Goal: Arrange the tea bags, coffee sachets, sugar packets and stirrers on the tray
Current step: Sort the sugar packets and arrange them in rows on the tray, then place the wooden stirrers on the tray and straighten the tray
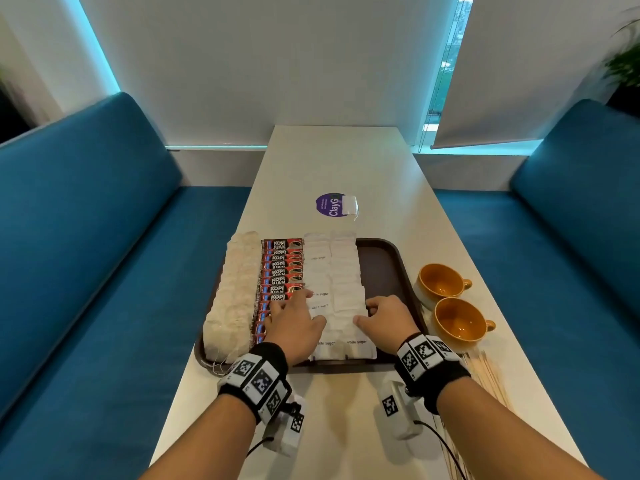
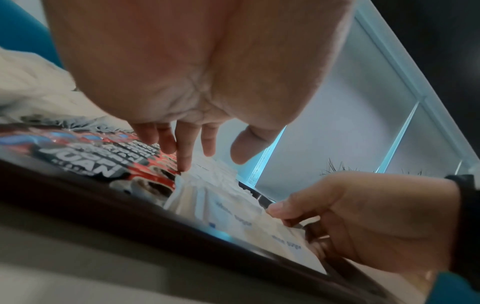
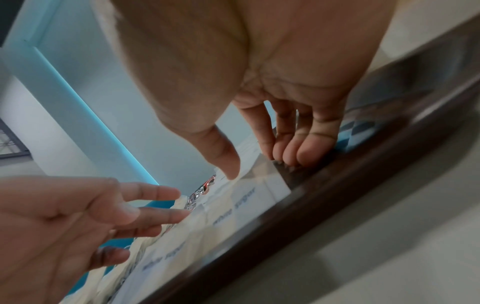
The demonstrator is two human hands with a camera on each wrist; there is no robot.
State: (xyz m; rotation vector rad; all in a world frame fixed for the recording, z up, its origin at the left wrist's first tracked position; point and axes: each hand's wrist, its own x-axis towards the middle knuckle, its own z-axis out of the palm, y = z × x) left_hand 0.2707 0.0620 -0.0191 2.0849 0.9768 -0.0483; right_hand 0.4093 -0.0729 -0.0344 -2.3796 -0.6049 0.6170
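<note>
A brown tray holds a column of tea bags at its left. Beside them lie red coffee sachets, then two columns of white sugar packets. My left hand lies with straight, spread fingers where the sachets meet the sugar packets. My right hand is at the right edge of the sugar packets. Its thumb rests on top of them and its fingertips touch the tray beside them. Wooden stirrers lie on the table to the right of the tray.
Two orange cups stand right of the tray. One loose white packet lies on a purple sticker beyond it. The tray's right strip is bare. Blue benches flank the narrow white table.
</note>
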